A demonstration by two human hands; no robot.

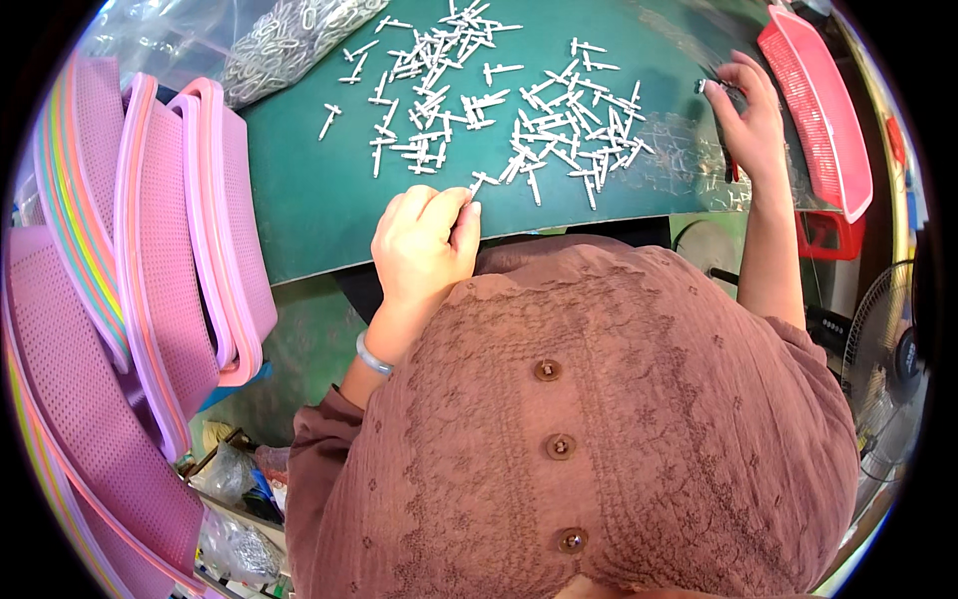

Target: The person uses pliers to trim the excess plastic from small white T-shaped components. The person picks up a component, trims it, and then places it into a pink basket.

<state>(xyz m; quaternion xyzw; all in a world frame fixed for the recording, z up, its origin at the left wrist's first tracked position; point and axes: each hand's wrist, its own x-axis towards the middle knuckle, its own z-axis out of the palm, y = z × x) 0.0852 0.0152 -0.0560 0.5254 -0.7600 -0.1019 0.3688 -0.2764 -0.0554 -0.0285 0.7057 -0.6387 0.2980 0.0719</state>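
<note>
Left hand (pixel 424 235), grip pinching a white piece (pixel 485 180), right hand (pixel 756 122), grip pinching a silvery piece (pixel 703 87), green tabletop (pixel 309 215)

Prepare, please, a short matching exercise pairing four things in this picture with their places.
1. Left hand
2. Right hand
3. Purple baskets
4. White T-shaped pieces

A. Scattered over the green tabletop
B. Beside the coral-pink basket, at right
C. At the tabletop's near edge
D. Along the picture's left side

Pairs: 1-C; 2-B; 3-D; 4-A
</note>
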